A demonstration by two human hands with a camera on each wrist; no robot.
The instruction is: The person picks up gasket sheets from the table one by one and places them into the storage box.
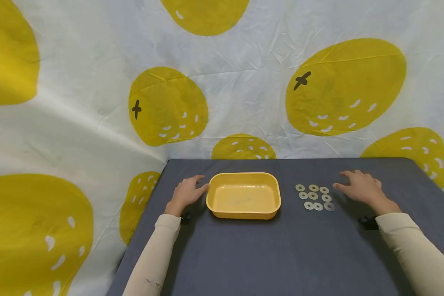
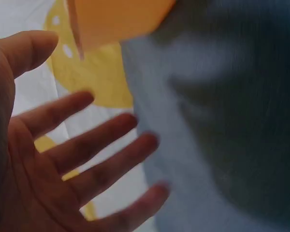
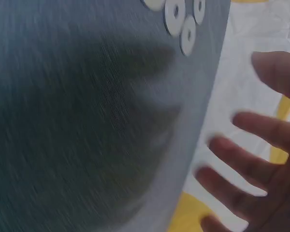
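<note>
Washers on one side, tub on the other, both hands idle

Head view first. Left hand [image 1: 186,193] lies flat on the grey tabletop [image 1: 274,255], fingers spread and relaxed, fingertips touching or nearly touching the left wall of the yellow tub [image 1: 243,195]. It isn't gripping anything. Right hand [image 1: 360,187] is also flat on the tabletop, fingers loosely apart, just right of a small cluster of metal washers [image 1: 314,196]. It holds nothing either. The washers lie flat in rough rows, between the tub and the right hand, close together but mostly not stacked. The tub looks empty: bare yellow floor, no washer inside as far as this view shows. A white cloth with yellow fruit shapes [image 1: 345,86] hangs behind everything.

Left wrist view is blurry. It shows the open palm with its fingers [image 2: 87,145] straight and apart, and an orange-yellow edge of the tub [image 2: 121,19] up top.

Right wrist view is blurry too: the fingers [image 3: 261,130] are splayed and hold nothing, and a few washers [image 3: 176,14] show near the top edge of the tabletop.

Judging from the layout, flat washers are fiddly to lift. Sliding one clear of its neighbours and pinching it by the rim would probably go better than grabbing at the pile, with the left hand steadying the tub.
</note>
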